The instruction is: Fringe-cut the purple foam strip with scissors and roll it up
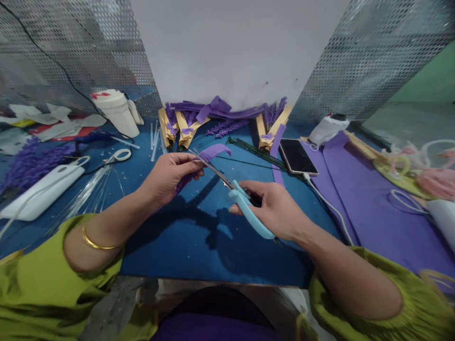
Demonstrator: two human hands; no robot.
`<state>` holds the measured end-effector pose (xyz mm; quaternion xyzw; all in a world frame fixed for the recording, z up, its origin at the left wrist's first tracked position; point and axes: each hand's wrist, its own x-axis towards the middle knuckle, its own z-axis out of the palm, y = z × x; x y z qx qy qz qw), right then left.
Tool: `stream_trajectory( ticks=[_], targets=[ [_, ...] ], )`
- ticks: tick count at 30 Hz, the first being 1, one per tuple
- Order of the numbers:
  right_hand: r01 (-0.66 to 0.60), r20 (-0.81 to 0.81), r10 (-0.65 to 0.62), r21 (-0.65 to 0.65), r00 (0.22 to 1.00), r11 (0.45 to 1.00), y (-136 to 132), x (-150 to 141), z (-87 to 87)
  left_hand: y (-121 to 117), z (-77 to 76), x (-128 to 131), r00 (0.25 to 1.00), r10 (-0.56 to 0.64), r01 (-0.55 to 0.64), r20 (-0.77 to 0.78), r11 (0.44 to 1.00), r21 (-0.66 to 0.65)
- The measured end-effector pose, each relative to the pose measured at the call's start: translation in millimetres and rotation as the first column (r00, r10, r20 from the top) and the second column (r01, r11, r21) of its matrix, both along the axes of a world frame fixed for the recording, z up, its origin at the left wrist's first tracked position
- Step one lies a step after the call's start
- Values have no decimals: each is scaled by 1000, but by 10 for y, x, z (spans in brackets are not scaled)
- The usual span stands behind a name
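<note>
We hold light-blue-handled scissors (239,195) to a purple strip (213,150), best worked with small snips clear of our thumb.
Our left hand (179,173) pinches the strip above the blue tabletop (227,260); our right hand (273,206) curls closed around the handles. The strip looks thin, narrow and matte, its free end curling over.

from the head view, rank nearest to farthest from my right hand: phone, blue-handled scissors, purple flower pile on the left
1. Blue-handled scissors: held in the right hand.
2. Phone: lying beyond the hand, slightly right.
3. Purple flower pile: far left side.
</note>
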<state>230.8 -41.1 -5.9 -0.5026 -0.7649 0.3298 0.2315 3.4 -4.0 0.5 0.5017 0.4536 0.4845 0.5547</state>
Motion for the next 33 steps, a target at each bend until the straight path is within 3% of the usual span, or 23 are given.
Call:
stream_trajectory(
  ticks=[14,33],
  targets=[
    [23,-95,-25,-22,995,999,-5,37,-14,10,-12,0,998,-16,16,63,1000,1],
    [1,-96,-2,-14,995,1000,-8,40,-19,-4,3,-5,1000,19,-19,2,1000,-24]
  ],
)
